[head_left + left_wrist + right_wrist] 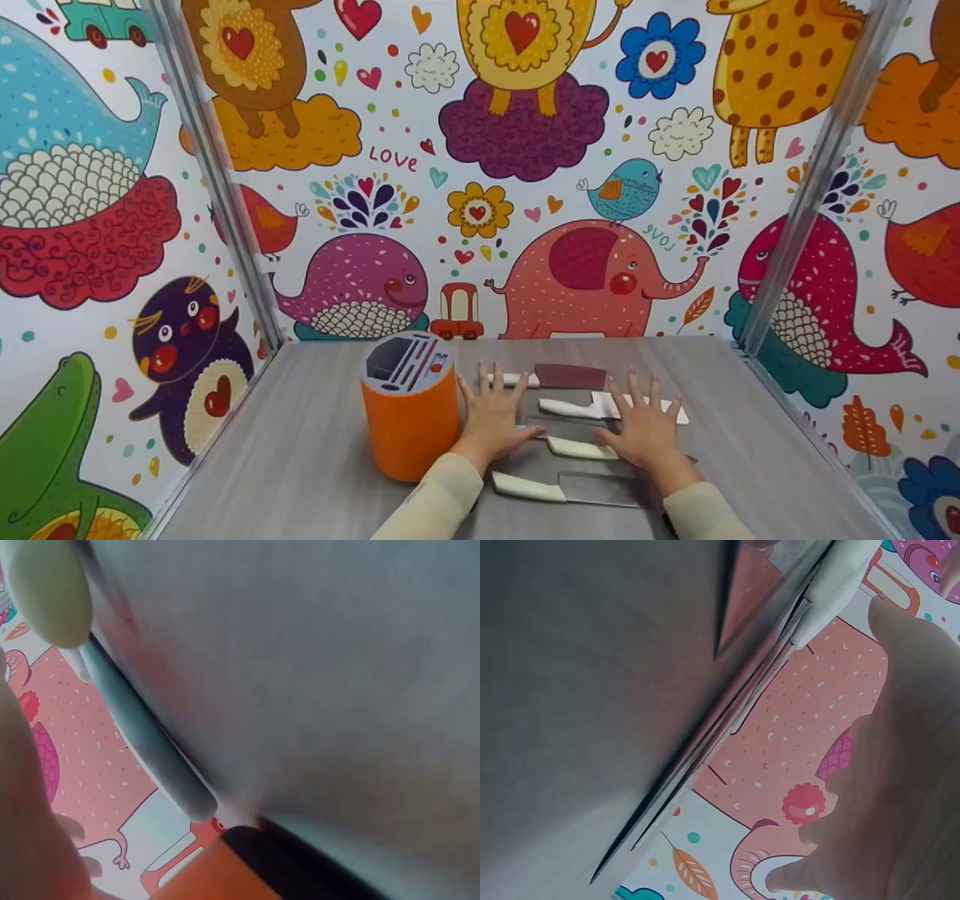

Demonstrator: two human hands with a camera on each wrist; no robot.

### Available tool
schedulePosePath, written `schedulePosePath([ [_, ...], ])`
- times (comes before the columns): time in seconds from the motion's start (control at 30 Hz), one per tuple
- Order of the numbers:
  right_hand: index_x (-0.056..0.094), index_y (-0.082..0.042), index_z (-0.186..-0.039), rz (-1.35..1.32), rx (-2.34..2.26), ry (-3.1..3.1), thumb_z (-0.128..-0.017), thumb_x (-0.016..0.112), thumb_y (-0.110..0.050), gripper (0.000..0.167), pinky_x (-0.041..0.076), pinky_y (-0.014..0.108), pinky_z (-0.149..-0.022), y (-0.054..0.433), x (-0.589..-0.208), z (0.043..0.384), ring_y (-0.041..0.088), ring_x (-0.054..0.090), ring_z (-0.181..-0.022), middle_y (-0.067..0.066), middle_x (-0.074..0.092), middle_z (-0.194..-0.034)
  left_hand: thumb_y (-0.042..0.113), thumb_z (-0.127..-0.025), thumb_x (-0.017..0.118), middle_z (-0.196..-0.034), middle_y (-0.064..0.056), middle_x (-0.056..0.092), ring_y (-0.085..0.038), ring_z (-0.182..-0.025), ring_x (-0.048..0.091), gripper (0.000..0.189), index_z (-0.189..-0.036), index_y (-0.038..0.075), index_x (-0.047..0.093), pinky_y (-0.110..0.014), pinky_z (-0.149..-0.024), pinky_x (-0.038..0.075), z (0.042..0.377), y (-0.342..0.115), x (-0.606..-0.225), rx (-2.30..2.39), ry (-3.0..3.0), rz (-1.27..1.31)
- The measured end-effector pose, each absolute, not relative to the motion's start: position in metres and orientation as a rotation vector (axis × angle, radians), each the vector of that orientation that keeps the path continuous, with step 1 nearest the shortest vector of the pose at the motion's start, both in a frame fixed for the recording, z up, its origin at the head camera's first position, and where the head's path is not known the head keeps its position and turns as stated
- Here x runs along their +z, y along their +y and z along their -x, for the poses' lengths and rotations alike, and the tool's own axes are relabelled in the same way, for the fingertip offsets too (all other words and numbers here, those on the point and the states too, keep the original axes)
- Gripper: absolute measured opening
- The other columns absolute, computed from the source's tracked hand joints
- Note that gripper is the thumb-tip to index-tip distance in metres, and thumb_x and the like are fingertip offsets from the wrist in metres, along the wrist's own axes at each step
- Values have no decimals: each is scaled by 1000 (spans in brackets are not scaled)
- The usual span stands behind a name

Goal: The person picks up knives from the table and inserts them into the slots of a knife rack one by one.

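Note:
Several kitchen knives with pale handles lie across the table in rows. Fingers spread, my left hand (491, 421) is over the handle side, just right of an orange knife block (411, 427). My right hand (646, 429), fingers also spread, is over the blade side. At the back lies a knife with a dark reddish-looking blade (571, 376); before it is a white-bladed one (566, 407). A knife handle (581, 448) shows between the hands, and a cleaver (606, 490) lies at the front. The hands partly cover the middle knives. Neither hand grips anything.
The knife block's grey top (409, 364) has several slots and a larger opening. Patterned panels (480, 150) with cartoon animals stand behind and at both sides of the wood-grain table (300, 450), joined by metal corner posts (217, 165).

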State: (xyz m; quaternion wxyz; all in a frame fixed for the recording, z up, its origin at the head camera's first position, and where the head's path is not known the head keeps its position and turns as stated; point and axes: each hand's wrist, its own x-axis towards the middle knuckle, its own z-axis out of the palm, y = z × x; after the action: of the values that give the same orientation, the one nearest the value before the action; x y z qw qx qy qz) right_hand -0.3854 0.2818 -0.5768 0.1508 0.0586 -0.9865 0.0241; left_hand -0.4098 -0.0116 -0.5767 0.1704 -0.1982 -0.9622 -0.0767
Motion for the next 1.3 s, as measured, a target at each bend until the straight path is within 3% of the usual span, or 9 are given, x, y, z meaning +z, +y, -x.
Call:
schedulePosePath([
  [0.3, 38, -18, -165, -183, 86, -2849, -86, 65, -79, 104, 15, 94, -111, 282, -572, 385, 64, 21, -155, 26, 29, -172, 81, -87, 64, -171, -23, 34, -56, -156, 29, 96, -165, 33, 39, -91, -114, 16, 412, -10, -576, -261, -2727, 602],
  [0.73, 39, -18, -165, -163, 101, -2850, -85, 65, -80, 105, 17, 93, -111, 282, -574, 383, 63, 24, -154, 26, 31, -172, 89, -85, 56, -172, -21, 33, -54, -155, 32, 100, -168, 38, 32, -89, -113, 24, 407, -5, -579, -101, -2713, 612],
  [1.07, 40, -18, -165, -171, 122, -2843, -86, 66, -78, 102, 21, 93, -110, 281, -568, 383, 63, 27, -153, 25, 29, -172, 82, -86, 63, -169, -22, 38, -56, -153, 36, 94, -164, 32, 42, -90, -112, 22, 412, -10, -574, -200, -2713, 569],
  [1.3, 38, -18, -166, -164, 88, -2886, -85, 66, -79, 104, 18, 93, -112, 279, -572, 385, 63, 25, -154, 25, 28, -173, 80, -87, 64, -170, -24, 34, -57, -154, 32, 95, -164, 31, 41, -91, -112, 18, 409, -10, -572, -271, -2765, 580],
])
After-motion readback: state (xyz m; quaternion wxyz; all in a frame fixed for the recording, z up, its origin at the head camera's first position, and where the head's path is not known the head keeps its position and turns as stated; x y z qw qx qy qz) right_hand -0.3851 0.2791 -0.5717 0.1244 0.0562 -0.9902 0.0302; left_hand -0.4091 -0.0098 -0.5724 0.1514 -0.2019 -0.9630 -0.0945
